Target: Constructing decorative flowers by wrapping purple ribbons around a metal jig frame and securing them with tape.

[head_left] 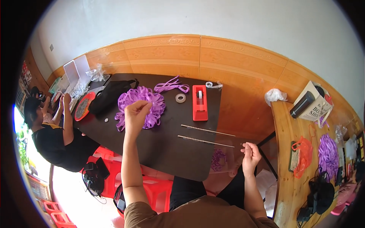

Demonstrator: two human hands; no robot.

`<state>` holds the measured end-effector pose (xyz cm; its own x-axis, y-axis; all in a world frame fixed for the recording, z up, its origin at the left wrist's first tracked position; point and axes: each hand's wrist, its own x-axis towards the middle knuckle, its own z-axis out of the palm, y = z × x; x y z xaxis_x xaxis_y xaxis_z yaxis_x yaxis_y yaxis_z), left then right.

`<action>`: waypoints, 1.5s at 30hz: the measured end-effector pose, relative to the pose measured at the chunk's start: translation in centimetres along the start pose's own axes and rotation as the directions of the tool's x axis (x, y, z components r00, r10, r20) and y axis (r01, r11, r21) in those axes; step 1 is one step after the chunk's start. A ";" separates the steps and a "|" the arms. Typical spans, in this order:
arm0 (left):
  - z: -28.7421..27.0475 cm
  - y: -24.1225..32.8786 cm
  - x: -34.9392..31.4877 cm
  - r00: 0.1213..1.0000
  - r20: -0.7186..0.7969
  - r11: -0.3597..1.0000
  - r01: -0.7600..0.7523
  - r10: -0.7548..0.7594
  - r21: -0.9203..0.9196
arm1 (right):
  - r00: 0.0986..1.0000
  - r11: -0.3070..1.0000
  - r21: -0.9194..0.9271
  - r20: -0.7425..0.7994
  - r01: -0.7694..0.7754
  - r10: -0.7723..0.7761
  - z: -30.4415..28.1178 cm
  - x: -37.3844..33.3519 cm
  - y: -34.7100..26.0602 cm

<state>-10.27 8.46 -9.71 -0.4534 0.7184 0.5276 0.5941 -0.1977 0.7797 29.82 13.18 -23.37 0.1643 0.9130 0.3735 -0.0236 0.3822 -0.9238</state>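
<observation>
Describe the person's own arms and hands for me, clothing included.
The left hand and right hand are ungloved, each with five slender fingers' worth of shape only partly visible. Both forearms are bare, with no watch, cable or marking that I can make out. A short, plain brown sleeve covers the left upper arm, matching the brown top.

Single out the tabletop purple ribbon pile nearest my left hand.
The large heap on the dark table, partly hidden by your left hand; the smaller bundle lies farther back, others on the wooden table.

The left grip [136, 115] hovers before a purple ribbon heap [141, 94].
</observation>
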 end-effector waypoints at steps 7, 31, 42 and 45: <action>2.1 8.1 -3.7 0.957 0.288 0.993 0.059 -0.027 -0.103 | 0.906 0.975 0.013 0.366 0.221 -0.211 3.1 -0.8 -6.1; -1.5 -9.4 1.9 0.957 -0.017 0.814 -0.235 0.288 0.530 | 0.883 0.916 0.381 0.464 -0.125 -0.072 2.8 -1.7 -7.3; 2.5 0.6 -2.4 0.905 0.177 0.811 -0.425 0.386 0.401 | 0.857 0.960 0.276 0.506 -0.052 -0.099 2.7 -1.7 -7.3; 7.6 7.0 -6.9 0.577 0.617 0.835 -0.471 0.535 -0.284 | 0.855 0.943 0.328 0.503 -0.057 -0.124 2.9 -1.5 -8.3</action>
<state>2.09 7.20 -10.48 0.4658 0.7204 0.5139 0.5213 -0.6927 0.4984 26.92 9.10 -16.04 -0.3530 0.8054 0.4761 -0.3553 0.3554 -0.8646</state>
